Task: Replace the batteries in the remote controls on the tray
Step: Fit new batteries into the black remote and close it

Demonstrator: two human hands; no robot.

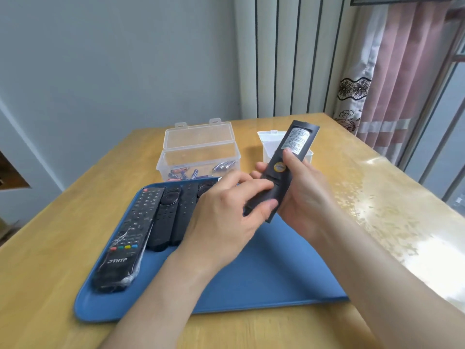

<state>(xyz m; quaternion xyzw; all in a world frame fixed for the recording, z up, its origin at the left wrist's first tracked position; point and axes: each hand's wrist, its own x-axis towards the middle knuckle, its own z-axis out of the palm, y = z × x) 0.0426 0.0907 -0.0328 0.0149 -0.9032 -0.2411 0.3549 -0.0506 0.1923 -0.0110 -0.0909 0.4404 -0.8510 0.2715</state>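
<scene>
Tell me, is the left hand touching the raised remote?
Touching. The head view shows the left hand pinching the raised remote at its lower end.

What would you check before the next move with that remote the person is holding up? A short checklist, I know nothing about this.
1. remote turned back side up, label showing: ok.
2. right hand grips the remote's body: ok.
3. left hand pinches the lower end, at the cover: ok.
4. Cover already loosened: cannot tell.
5. batteries ready in the clear box, lid open: ok.
6. Bare room on the blue tray to set parts down: ok.
</scene>
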